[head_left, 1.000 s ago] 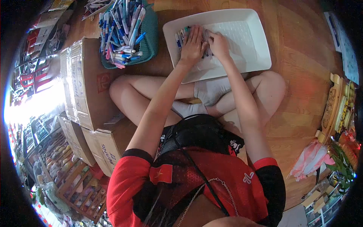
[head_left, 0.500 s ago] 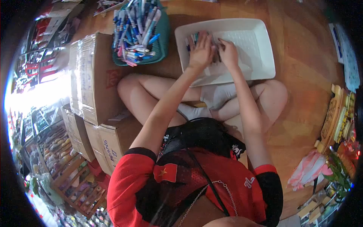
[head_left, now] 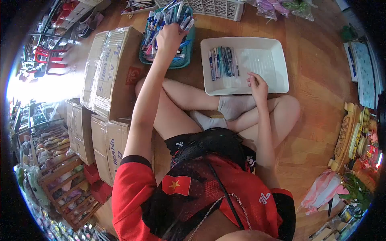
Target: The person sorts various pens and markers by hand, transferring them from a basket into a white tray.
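Note:
My left hand (head_left: 170,37) reaches into a teal basket (head_left: 187,61) heaped with pens (head_left: 152,33). Its fingers are curled around some pens, partly hidden behind the hand. To the right stands a shallow white tray (head_left: 263,52). A row of several pens (head_left: 223,62), mostly dark and blue, lies side by side in the tray's left half. Over the tray's near right edge hovers my right hand (head_left: 258,84), its fingers loosely bent and apart, with nothing visible in them.
Taped cardboard boxes (head_left: 98,76) are stacked at my left, close to the basket. A white plastic crate (head_left: 219,9) stands beyond the basket and tray. My crossed legs (head_left: 181,96) border the tray's near side. A carved wooden piece (head_left: 341,136) is on the right.
My left hand has left the pens in the tray and gone up-left into the basket. My right hand has drawn back toward the tray's near right side. The pen row is now uncovered.

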Available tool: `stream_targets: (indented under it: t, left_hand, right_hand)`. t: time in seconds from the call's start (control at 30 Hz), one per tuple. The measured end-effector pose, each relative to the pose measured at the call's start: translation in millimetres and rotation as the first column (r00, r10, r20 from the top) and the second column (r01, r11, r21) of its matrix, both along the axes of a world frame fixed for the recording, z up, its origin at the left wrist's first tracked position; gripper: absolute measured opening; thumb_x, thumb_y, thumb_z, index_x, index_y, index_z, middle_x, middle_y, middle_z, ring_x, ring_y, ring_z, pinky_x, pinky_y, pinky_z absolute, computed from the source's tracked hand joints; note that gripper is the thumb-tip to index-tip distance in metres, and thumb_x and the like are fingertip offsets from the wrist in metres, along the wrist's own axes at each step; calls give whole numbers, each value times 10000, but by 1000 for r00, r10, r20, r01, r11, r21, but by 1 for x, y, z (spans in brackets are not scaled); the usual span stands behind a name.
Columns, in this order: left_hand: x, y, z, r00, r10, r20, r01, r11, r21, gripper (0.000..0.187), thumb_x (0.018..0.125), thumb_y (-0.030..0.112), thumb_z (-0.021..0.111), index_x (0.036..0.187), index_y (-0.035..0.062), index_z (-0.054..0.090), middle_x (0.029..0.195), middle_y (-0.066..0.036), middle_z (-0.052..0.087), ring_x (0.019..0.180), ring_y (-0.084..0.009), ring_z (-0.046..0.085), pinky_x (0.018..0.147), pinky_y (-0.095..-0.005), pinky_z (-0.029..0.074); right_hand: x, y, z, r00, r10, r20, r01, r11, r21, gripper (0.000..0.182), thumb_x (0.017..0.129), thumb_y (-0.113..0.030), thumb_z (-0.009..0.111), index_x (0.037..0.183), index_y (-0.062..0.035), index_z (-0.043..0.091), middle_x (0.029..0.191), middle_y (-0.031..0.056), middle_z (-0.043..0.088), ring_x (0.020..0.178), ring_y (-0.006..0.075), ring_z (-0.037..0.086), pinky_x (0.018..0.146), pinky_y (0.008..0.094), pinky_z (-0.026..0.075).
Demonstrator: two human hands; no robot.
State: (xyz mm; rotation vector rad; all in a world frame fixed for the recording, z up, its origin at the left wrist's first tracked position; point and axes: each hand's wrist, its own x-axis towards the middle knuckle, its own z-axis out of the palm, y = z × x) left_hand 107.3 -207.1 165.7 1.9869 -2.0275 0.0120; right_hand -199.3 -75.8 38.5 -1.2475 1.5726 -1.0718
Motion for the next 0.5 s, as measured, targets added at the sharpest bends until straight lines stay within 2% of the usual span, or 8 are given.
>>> stream_targets:
  t: [0.1, 0.23, 0.33, 0.37, 0.47, 0.5]
  left_hand:
    - [5, -4, -16, 999, -47, -17, 47, 998, -38, 308, 733, 365, 686, 756, 59, 666, 751, -175, 640, 718, -348, 636, 625, -417, 511]
    - [-10, 4, 6, 999, -15, -41, 13, 999, -53, 313, 748, 347, 681, 762, 35, 662, 721, -186, 631, 688, -348, 631, 622, -400, 510]
    - [-14, 18, 30, 955, -184, -234, 139, 970, -198, 322, 775, 342, 662, 802, 21, 667, 706, -196, 624, 669, -342, 624, 619, -378, 507]
    - [-19, 26, 39, 932, -231, -278, 155, 950, -270, 290, 786, 289, 666, 856, 7, 670, 726, -168, 647, 655, -271, 647, 611, -331, 506]
    - [-53, 65, 61, 719, -305, -624, 192, 951, -244, 262, 780, 229, 682, 896, -4, 666, 733, -126, 665, 642, -167, 646, 606, -282, 498]
    - [-65, 72, 57, 654, -325, -683, 272, 944, -188, 249, 773, 201, 688, 900, -12, 663, 729, -109, 667, 643, -129, 630, 605, -264, 493]
  right_hand:
    - [5, 4, 11, 999, 5, 40, -4, 1000, -28, 200, 908, -133, 502, 1038, -57, 633, 750, 45, 629, 617, 91, 545, 612, 234, 466]
    - [6, 7, 27, 999, 41, 19, -40, 998, -40, 199, 909, -128, 502, 1040, -50, 630, 747, 36, 615, 638, 81, 543, 622, 227, 461]
    - [11, 6, 41, 995, 27, 92, -19, 996, -86, 195, 903, -112, 512, 1046, -43, 624, 753, 33, 606, 649, 79, 536, 630, 221, 454]
    - [14, 5, 50, 995, 32, 100, -18, 991, -131, 196, 899, -105, 517, 1053, -41, 621, 756, 33, 605, 655, 79, 536, 634, 221, 454]
    - [29, 3, 81, 988, 46, 148, -10, 971, -239, 209, 886, -89, 537, 1074, -41, 614, 762, 34, 601, 668, 79, 538, 647, 220, 456]
    - [37, 2, 90, 982, 56, 183, -6, 964, -265, 216, 881, -86, 546, 1081, -43, 612, 763, 34, 600, 671, 79, 539, 652, 219, 457]
